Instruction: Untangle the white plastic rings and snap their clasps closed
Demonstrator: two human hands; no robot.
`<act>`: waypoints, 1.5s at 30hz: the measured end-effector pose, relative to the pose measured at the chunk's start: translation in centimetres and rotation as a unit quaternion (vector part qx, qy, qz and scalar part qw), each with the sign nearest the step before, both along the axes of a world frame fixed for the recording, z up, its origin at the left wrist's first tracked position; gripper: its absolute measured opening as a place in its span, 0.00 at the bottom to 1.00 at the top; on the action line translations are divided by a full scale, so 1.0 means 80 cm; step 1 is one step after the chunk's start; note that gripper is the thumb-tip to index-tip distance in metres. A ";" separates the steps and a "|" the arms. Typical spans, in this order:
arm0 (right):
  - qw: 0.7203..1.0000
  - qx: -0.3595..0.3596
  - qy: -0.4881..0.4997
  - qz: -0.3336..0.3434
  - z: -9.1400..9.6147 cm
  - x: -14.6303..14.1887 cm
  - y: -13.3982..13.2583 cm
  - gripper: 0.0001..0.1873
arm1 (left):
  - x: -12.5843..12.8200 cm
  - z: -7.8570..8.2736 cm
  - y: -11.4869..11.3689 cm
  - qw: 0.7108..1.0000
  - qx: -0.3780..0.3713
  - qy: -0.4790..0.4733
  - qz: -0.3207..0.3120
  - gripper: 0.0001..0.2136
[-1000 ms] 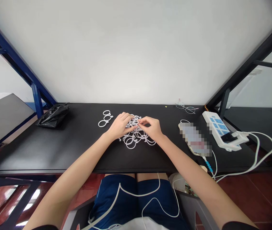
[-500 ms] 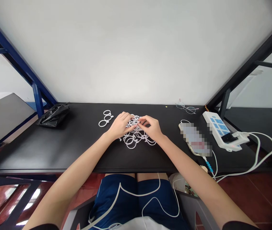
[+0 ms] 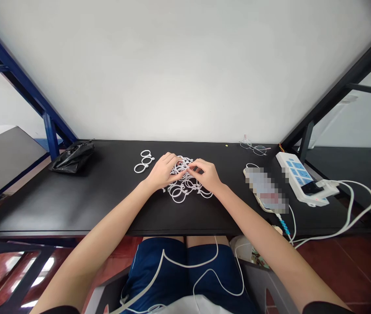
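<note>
A tangled pile of white rings [image 3: 179,192], each with a small knob or knot, lies on the black table between my hands. They look like hair ties, but the kind is hard to make out. My left hand [image 3: 164,171] curves over the pile's left side, thumb and fingers closed on one of the rings. At the upper right of the pile, my right hand [image 3: 206,174] pinches a white ring between thumb and index finger. The fingertips partly hide what they hold. Left of the pile, three separate white rings [image 3: 146,161] lie in a short row.
A black plastic bag [image 3: 72,158] lies at the far left. To the right are a phone [image 3: 265,189] with a charging cable, a white power strip [image 3: 303,179] with plugs, and eyeglasses [image 3: 259,150] near the wall. White cables cross my lap.
Almost nothing differs. Both hands stay at the pile, with only slight shifts of the right fingertips and of the whole view.
</note>
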State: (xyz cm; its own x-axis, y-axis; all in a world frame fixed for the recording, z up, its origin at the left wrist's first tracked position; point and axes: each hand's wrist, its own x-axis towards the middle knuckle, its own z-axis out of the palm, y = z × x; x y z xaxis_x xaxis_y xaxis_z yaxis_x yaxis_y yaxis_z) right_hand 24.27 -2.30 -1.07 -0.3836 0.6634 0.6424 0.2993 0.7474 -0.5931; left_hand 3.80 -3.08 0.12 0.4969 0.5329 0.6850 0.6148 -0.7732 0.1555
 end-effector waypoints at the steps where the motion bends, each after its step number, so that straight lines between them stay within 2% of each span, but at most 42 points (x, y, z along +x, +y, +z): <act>1: 1.000 0.001 -0.001 -0.001 0.000 0.000 0.000 0.04 | 0.000 0.000 0.000 1.000 0.000 0.001 0.000 0.11; 7: 1.000 0.000 -0.017 0.003 -0.002 0.002 0.002 0.05 | -0.001 0.001 -0.001 1.000 -0.009 0.004 0.004 0.12; 16: 1.000 0.015 -0.020 0.012 0.004 0.001 -0.004 0.06 | -0.001 -0.003 0.000 1.000 -0.008 -0.003 -0.001 0.20; 27: 0.996 0.091 -0.015 0.021 0.017 0.004 -0.011 0.05 | 0.008 0.010 -0.011 0.997 0.050 -0.052 -0.015 0.14; 33: 0.994 0.110 -0.022 0.006 0.028 0.009 -0.011 0.04 | 0.013 0.012 -0.014 0.996 0.079 -0.035 -0.012 0.15; 39: 0.990 0.139 -0.028 0.000 0.036 0.013 -0.012 0.07 | 0.015 0.016 -0.018 0.998 0.063 -0.011 -0.007 0.21; 45: 0.992 0.122 -0.019 0.024 0.050 0.011 -0.024 0.08 | 0.014 0.023 -0.022 0.997 0.034 -0.059 -0.022 0.16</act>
State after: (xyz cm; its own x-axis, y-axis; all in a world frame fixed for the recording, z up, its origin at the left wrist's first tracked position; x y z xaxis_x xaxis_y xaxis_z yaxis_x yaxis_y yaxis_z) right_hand 25.16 -4.21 2.90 -0.4385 0.4709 0.7655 0.2784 0.8810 -0.3825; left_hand 4.92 -4.81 1.92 0.4318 0.4627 0.7742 0.5607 -0.8101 0.1714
